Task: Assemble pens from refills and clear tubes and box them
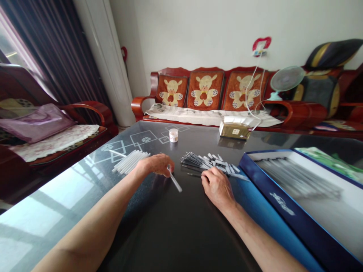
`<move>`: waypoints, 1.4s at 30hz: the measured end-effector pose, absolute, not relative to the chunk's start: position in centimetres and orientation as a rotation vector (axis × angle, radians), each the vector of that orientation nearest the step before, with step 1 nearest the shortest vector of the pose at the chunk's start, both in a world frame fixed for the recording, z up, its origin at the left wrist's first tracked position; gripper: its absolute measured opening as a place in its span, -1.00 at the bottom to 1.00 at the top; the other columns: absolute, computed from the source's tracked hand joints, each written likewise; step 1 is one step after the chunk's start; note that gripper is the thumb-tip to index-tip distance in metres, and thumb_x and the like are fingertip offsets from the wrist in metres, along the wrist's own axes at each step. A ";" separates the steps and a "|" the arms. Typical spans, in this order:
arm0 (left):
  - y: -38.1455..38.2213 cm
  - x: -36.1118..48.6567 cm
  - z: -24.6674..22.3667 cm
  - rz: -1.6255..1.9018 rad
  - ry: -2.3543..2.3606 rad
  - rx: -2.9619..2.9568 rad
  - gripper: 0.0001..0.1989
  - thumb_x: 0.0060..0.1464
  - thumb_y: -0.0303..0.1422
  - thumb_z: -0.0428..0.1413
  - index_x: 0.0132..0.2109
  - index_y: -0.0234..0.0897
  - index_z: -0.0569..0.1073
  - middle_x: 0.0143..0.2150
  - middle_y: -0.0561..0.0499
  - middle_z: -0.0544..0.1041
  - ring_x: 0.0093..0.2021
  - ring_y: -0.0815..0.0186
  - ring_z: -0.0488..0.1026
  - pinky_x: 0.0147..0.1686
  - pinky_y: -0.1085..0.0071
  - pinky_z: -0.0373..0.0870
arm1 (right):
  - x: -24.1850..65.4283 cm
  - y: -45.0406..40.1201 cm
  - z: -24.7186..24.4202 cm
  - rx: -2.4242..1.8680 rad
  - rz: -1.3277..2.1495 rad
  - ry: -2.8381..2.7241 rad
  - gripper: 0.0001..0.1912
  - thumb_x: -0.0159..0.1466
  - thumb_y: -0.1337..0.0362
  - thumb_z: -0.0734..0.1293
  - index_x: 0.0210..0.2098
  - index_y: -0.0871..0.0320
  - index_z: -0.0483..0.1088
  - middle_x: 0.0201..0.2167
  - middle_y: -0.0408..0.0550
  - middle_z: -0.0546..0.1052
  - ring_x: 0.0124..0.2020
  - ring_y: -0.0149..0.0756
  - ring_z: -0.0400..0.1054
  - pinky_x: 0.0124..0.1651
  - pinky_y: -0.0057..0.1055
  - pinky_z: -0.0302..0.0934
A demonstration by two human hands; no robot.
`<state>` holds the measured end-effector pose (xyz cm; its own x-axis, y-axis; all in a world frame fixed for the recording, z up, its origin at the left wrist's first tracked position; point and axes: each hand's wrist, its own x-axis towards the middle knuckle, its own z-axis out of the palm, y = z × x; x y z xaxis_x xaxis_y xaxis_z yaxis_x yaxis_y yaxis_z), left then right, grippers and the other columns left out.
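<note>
My left hand point(160, 165) is closed on a slim whitish pen barrel point(176, 182), which slants down toward me. Just beyond my left wrist lies a pile of similar pale barrels point(131, 160) on the dark table. Fingers pinched, my right hand point(217, 185) holds a thin pen refill point(194, 174) whose tip points left. Behind that hand is a heap of refills point(195, 159), dark at the left end and whitish at the right. My right fingertips are partly hidden by the hand itself.
To the right, a blue open box point(279, 204) holds a row of pens point(297, 177), with a green-and-white packet point(331, 160) behind it. A small white round container point(173, 135) and a tissue box point(235, 130) stand farther back on the glossy table point(170, 234).
</note>
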<state>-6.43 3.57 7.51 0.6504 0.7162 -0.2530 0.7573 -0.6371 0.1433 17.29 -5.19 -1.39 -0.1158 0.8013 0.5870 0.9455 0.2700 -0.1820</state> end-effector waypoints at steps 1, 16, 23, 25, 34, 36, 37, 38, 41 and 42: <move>3.7 -6.4 7.4 -0.228 1.221 2.651 -0.78 -0.05 -0.39 0.22 -0.19 -0.16 0.61 -0.40 0.06 0.50 -0.31 0.30 0.43 -0.29 0.48 0.31 | 17.3 -5.2 -1.4 -1.583 -0.315 -1.951 -0.83 0.27 0.35 0.25 -0.39 0.12 0.48 -0.39 -0.03 0.45 -0.28 -0.25 0.35 -0.15 -0.36 0.21; 2.0 -2.2 4.1 0.243 0.699 2.810 -0.85 0.14 -0.44 0.06 -0.16 -0.29 0.49 -0.19 -0.05 0.51 -0.19 0.31 0.46 -0.13 0.46 0.36 | 17.5 -4.8 -1.9 -1.567 -0.395 -1.820 -0.83 0.33 0.33 0.16 -0.34 0.13 0.34 -0.39 -0.01 0.44 -0.35 -0.23 0.32 -0.25 -0.34 0.15; 3.2 -2.7 3.4 0.394 0.813 2.763 -0.77 0.21 -0.42 -0.03 -0.09 -0.28 0.49 -0.17 -0.03 0.56 -0.17 0.32 0.49 -0.12 0.47 0.36 | 17.4 -4.8 -1.6 -1.441 -0.303 -1.821 -0.83 0.29 0.42 0.13 -0.23 0.15 0.33 -0.30 0.02 0.50 -0.25 -0.19 0.37 -0.14 -0.31 0.20; 3.5 -2.9 3.1 0.447 0.786 2.785 -0.74 0.23 -0.42 -0.05 -0.07 -0.28 0.50 -0.14 -0.04 0.56 -0.15 0.33 0.49 -0.10 0.48 0.36 | 17.3 -5.0 -1.3 -1.445 -0.281 -1.846 -0.82 0.28 0.44 0.14 -0.22 0.16 0.35 -0.31 0.02 0.50 -0.23 -0.18 0.37 -0.11 -0.29 0.20; 3.4 -2.5 2.6 0.475 0.724 2.859 -0.73 0.24 -0.37 -0.05 -0.04 -0.28 0.51 -0.22 -0.06 0.54 -0.22 0.30 0.49 -0.18 0.44 0.39 | 17.2 -5.4 -1.1 -1.442 -0.258 -1.941 -0.81 0.30 0.43 0.17 -0.23 0.16 0.39 -0.30 -0.02 0.49 -0.21 -0.21 0.36 -0.09 -0.31 0.16; 3.0 -2.1 2.4 0.469 0.681 2.882 -0.73 0.23 -0.37 -0.03 -0.04 -0.26 0.51 -0.24 -0.06 0.53 -0.24 0.30 0.48 -0.20 0.44 0.38 | 17.2 -5.4 -1.2 -1.398 -0.272 -1.964 -0.82 0.30 0.43 0.19 -0.22 0.15 0.40 -0.30 -0.03 0.50 -0.21 -0.22 0.36 -0.09 -0.30 0.15; 2.7 -1.8 2.3 0.467 0.666 2.891 -0.74 0.23 -0.36 -0.02 -0.05 -0.26 0.51 -0.27 -0.06 0.53 -0.26 0.31 0.48 -0.22 0.45 0.37 | 17.2 -5.4 -1.2 -1.373 -0.280 -1.977 -0.83 0.31 0.42 0.19 -0.22 0.15 0.41 -0.30 -0.05 0.50 -0.21 -0.22 0.36 -0.09 -0.29 0.15; 2.4 -1.5 2.2 0.475 0.665 2.896 -0.75 0.23 -0.35 -0.02 -0.08 -0.27 0.52 -0.30 -0.05 0.52 -0.29 0.32 0.47 -0.25 0.47 0.36 | 17.2 -5.3 -1.2 -1.350 -0.286 -1.987 -0.83 0.31 0.41 0.19 -0.22 0.14 0.41 -0.31 -0.06 0.50 -0.22 -0.22 0.36 -0.09 -0.28 0.15; 1.4 -0.6 2.0 0.572 0.752 2.866 -0.73 0.25 -0.30 -0.04 -0.23 -0.26 0.54 -0.37 -0.01 0.51 -0.36 0.36 0.44 -0.34 0.51 0.31 | 17.2 -5.2 -1.2 -1.310 -0.314 -1.941 -0.87 0.32 0.35 0.21 -0.24 0.14 0.40 -0.31 -0.06 0.50 -0.22 -0.21 0.37 -0.07 -0.25 0.17; 1.2 -0.5 1.9 0.618 0.801 2.842 -0.72 0.25 -0.31 -0.04 -0.28 -0.25 0.54 -0.39 0.01 0.50 -0.37 0.38 0.43 -0.36 0.52 0.29 | 17.3 -5.1 -1.3 -1.311 -0.331 -1.892 -0.89 0.31 0.31 0.24 -0.23 0.15 0.40 -0.28 -0.03 0.50 -0.19 -0.19 0.36 -0.06 -0.24 0.18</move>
<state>-0.49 1.25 1.92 0.7759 0.5238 0.3516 0.4727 -0.8518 0.2257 17.27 -5.13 -1.25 -0.1495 0.6689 0.7281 0.8766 0.4303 -0.2153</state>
